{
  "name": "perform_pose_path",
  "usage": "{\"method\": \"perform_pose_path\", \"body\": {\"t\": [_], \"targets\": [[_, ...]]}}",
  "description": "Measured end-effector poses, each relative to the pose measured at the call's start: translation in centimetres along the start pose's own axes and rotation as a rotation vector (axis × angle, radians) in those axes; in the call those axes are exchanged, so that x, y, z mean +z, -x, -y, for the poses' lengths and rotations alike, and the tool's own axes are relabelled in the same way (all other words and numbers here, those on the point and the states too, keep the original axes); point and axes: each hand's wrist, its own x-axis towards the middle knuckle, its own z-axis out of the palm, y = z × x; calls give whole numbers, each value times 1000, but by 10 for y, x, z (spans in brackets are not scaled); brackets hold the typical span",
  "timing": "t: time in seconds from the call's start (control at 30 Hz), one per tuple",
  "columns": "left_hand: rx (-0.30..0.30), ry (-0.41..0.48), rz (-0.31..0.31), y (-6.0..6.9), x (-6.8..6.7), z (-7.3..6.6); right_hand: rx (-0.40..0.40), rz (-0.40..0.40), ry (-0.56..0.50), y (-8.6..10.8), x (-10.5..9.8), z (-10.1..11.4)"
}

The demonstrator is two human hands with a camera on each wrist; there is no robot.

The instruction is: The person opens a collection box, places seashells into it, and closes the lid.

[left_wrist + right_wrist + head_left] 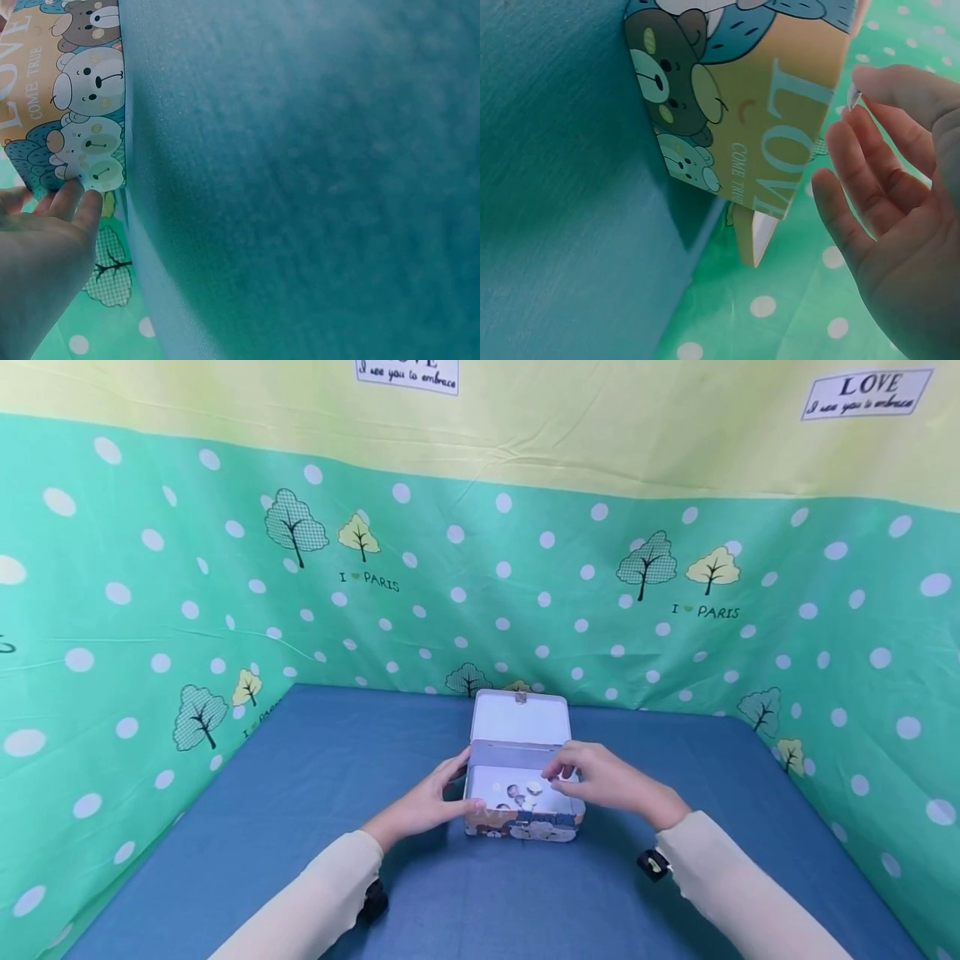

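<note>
A tin box (525, 828) printed with cartoon bears stands on the table, its hinged lid (521, 717) raised at the back. My left hand (427, 803) holds the box by its left side, with the thumb at the front corner and the fingers farther back. Several small roundish pieces (534, 788), dark and pale, lie on the white inside; their kind is too small to tell. Over the box's right part, my right hand (609, 779) pinches a small thin whitish piece (853, 96) between thumb and index finger. Its other fingers are loosely bent and apart.
A blue cloth (315, 760) covers the table under the box. Behind and at both sides hangs a green polka-dot curtain (427, 585), close behind the raised lid. Dark bands (653, 864) sit at both wrists.
</note>
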Motion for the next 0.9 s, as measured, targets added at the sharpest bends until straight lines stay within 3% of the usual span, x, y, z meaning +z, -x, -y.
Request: {"method": "perform_pose_path", "body": {"t": [0.9], "targets": [[22, -10, 1, 1, 0, 1, 2, 9, -2, -3, 9, -6]]}}
